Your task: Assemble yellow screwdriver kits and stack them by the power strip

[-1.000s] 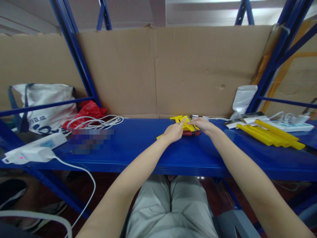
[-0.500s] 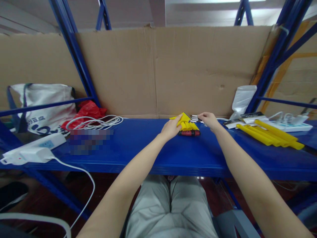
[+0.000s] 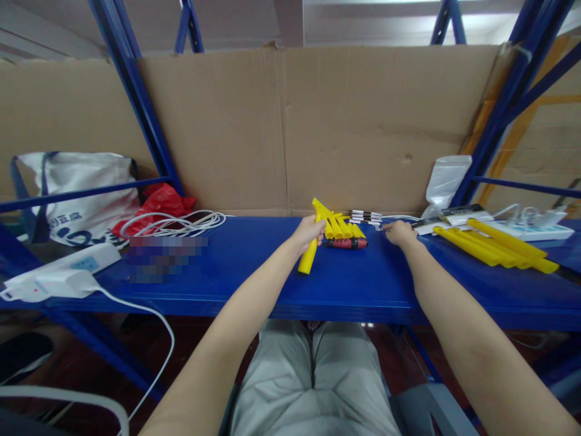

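My left hand (image 3: 309, 233) is closed round the handle of a yellow scraper (image 3: 309, 257), raised with its flared head up and away from me. Just right of it, several similar yellow pieces (image 3: 345, 230) lie side by side on the blue shelf. In front of these lies a red and black screwdriver (image 3: 347, 243). My right hand (image 3: 399, 232) is low over the shelf, fingers drawn together beside some tiny shiny bits (image 3: 377, 228). Whether anything is between those fingertips is too small to tell. Behind the bits lie several flat white and black strips (image 3: 365, 217).
Several long yellow tubes (image 3: 497, 245) lie at the right, near a white power strip (image 3: 535, 231) and a plastic bag (image 3: 448, 181). On the left are a coiled white cable (image 3: 200, 223), a red bag (image 3: 166, 203) and another power strip (image 3: 63, 272). Cardboard (image 3: 345, 121) stands behind.
My left hand has lifted the yellow scraper off the other pieces and turned it upright, slightly left. My right hand has moved right and nearer, from the strips to the tiny bits.
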Demonstrator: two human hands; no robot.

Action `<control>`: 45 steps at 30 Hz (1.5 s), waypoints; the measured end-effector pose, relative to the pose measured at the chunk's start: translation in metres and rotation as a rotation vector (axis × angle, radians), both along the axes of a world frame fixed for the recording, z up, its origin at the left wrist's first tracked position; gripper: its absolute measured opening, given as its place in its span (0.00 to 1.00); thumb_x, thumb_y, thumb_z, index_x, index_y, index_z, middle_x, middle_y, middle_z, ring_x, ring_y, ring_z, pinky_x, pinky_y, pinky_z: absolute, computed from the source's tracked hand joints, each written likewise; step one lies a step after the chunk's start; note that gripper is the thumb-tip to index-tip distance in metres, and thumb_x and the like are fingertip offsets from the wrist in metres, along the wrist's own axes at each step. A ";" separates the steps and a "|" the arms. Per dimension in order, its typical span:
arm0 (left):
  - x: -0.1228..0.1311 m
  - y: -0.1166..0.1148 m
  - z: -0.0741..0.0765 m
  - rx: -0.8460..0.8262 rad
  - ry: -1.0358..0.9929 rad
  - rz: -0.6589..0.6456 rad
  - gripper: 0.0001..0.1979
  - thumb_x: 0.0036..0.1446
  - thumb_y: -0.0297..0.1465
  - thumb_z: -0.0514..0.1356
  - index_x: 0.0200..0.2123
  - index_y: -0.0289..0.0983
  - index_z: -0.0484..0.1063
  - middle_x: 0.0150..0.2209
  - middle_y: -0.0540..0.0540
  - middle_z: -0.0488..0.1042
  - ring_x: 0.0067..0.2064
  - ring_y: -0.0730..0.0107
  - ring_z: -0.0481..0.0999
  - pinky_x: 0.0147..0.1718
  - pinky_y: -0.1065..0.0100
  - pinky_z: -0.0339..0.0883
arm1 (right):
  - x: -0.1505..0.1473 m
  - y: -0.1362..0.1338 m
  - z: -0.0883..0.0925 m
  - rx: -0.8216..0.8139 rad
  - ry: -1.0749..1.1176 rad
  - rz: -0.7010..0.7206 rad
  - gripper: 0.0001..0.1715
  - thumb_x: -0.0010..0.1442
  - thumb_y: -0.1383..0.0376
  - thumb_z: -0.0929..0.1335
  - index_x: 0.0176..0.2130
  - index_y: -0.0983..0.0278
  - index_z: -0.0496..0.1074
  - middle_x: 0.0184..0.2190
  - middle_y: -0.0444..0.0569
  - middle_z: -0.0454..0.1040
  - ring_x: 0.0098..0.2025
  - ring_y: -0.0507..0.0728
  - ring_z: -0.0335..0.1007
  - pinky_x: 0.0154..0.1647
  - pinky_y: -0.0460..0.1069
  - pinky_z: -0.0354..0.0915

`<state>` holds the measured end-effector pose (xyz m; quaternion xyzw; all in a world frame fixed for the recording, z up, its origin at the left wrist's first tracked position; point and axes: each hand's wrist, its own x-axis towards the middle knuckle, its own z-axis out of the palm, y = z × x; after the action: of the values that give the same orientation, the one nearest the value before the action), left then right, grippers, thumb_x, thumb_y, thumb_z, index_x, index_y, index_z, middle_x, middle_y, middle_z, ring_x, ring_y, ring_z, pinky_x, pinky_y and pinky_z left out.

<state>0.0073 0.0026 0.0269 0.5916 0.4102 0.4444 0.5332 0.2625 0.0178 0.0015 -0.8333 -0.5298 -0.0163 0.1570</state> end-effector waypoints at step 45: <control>0.000 -0.005 -0.001 -0.120 0.070 -0.168 0.10 0.54 0.18 0.49 0.26 0.37 0.58 0.15 0.58 0.57 0.13 0.83 0.54 0.14 0.77 0.47 | -0.019 0.005 -0.006 -0.019 -0.423 0.234 0.24 0.62 0.73 0.55 0.49 0.76 0.72 0.50 0.68 0.71 0.57 0.66 0.62 0.53 0.56 0.59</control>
<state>0.0078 -0.0023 0.0256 0.6061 0.4035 0.3516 0.5883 0.2433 0.0229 -0.0050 -0.7457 -0.6440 -0.1673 0.0352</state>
